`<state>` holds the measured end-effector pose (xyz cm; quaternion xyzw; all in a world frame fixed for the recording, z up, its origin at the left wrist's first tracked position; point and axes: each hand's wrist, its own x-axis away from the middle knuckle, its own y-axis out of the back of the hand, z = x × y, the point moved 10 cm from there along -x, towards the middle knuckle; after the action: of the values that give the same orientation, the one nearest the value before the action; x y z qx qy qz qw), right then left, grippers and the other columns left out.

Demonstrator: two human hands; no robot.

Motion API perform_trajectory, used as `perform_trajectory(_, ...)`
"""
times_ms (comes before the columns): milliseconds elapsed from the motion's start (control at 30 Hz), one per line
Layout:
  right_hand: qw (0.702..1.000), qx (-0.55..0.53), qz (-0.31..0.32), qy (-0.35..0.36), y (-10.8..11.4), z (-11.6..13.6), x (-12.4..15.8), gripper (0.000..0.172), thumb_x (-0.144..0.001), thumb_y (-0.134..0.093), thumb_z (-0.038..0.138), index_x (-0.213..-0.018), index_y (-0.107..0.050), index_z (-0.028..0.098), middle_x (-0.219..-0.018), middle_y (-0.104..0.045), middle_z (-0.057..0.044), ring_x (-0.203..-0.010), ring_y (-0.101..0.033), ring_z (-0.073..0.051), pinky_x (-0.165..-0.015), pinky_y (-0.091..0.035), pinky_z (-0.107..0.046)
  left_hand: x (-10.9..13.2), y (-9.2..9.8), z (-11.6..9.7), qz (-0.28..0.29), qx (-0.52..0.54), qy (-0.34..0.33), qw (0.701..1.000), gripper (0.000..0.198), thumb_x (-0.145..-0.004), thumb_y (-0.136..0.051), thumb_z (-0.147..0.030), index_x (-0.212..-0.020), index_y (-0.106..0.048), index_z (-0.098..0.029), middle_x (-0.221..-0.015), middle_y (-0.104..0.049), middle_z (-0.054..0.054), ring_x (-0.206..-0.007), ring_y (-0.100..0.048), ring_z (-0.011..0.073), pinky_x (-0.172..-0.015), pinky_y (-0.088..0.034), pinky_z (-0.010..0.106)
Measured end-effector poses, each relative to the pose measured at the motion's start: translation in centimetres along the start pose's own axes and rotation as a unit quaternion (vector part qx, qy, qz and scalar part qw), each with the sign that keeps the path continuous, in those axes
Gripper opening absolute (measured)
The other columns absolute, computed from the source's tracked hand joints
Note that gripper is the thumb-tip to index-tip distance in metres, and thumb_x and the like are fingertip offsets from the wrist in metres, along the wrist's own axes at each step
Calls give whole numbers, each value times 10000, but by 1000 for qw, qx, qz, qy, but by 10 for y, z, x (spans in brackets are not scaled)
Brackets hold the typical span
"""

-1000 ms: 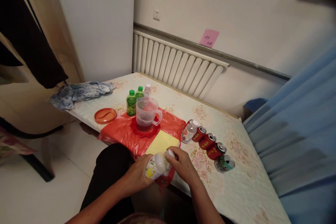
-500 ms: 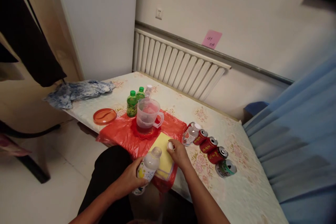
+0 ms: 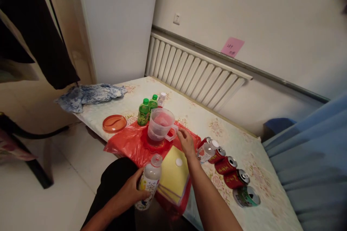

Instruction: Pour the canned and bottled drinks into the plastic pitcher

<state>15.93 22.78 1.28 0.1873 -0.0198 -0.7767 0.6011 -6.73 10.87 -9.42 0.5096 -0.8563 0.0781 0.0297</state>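
My left hand (image 3: pixel 130 191) is closed round an uncapped clear bottle (image 3: pixel 149 180) with a white and yellow label, held upright over my lap. Its white cap (image 3: pixel 178 162) lies on a yellow pad (image 3: pixel 173 178). My right hand (image 3: pixel 186 140) is stretched forward with fingers spread, right beside the handle of a clear plastic jug (image 3: pixel 161 124) with pink liquid, which stands on a red coaster on a red plastic bag (image 3: pixel 127 140).
Two green bottles (image 3: pixel 148 110) and a small clear bottle stand behind the jug. An orange lid (image 3: pixel 114 123) and a blue cloth (image 3: pixel 86 95) lie to the left. A lying clear bottle (image 3: pixel 206 150) and several cans (image 3: pixel 230 169) are in a row at right. A radiator (image 3: pixel 195 75) lines the wall.
My right hand took the cap off the bottle, laid it on the yellow pad and reached forward to the jug's handle. The left hand lowered the open bottle.
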Motion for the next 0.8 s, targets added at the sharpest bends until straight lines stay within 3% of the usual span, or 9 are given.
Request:
perform_trajectory(67, 999, -25, 24, -6, -20, -1, -13, 390, -794, -590, 560, -787, -671, 178, -747, -687, -23, -704, -618, -167, -687, -489, -278, 0, 3, 2, -4, -1, -1, 1000, 765, -596, -656, -124, -1333, -462, -191, -1264, -633, 76, -1158, -576, 288, -993, -447, 374)
perform_trajectory(167, 997, -68, 21, -23, -44, -10, -23, 478, -782, -544, 639, -611, -552, 193, -474, -511, 50, -467, -475, -120, -514, -422, -250, 2, 4, 0, 0, -7, 2, 1000, 764, -587, -649, -118, -1326, -465, -182, -1247, -639, 67, -1125, -589, 274, -972, -458, 356)
perform_trajectory(267, 994, -102, -21, -28, -54, -9, -26, 479, -763, -565, 646, -584, -472, 212, -423, -392, 95, -414, -361, -92, -458, -348, -238, 6, 5, -5, -3, -22, 12, 1000, 740, -585, -630, -109, -1308, -482, -177, -1213, -653, 51, -1074, -603, 256, -955, -462, 345)
perform_trajectory(367, 990, -122, -66, -28, -51, 2, -26, 471, -757, -590, 626, -571, -432, 223, -420, -375, 99, -412, -346, -90, -447, -323, -240, 11, 6, -12, -8, -33, 14, 999, 716, -586, -616, -102, -1289, -502, -180, -1188, -663, 38, -1051, -605, 245, -975, -450, 351)
perform_trajectory(533, 986, -135, -101, -12, -19, 43, -18, 432, -772, -626, 557, -580, -437, 220, -429, -383, 101, -417, -357, -89, -459, -327, -237, 14, 8, -13, -16, -32, 7, 999, 713, -581, -615, -108, -1280, -502, -187, -1213, -656, 37, -1088, -597, 253, -959, -466, 349)
perform_trajectory(700, 982, -156, -103, 15, 32, 101, 7, 443, -774, -665, 496, -546, -406, 218, -434, -331, 107, -410, -314, -76, -444, -309, -226, 12, 2, -14, -16, -20, -8, 1000, 715, -591, -643, -139, -1289, -490, -176, -1196, -664, 55, -1089, -606, 269, -937, -484, 352)
perform_trajectory(800, 984, -150, -96, 1, 63, 124, 29, 439, -761, -688, 474, -542, -406, 218, -437, -314, 108, -402, -298, -72, -432, -306, -222, 12, -6, -20, -16, -24, -23, 999, 731, -585, -646, -131, -1296, -484, -184, -1215, -653, 58, -1115, -597, 275, -962, -471, 363)
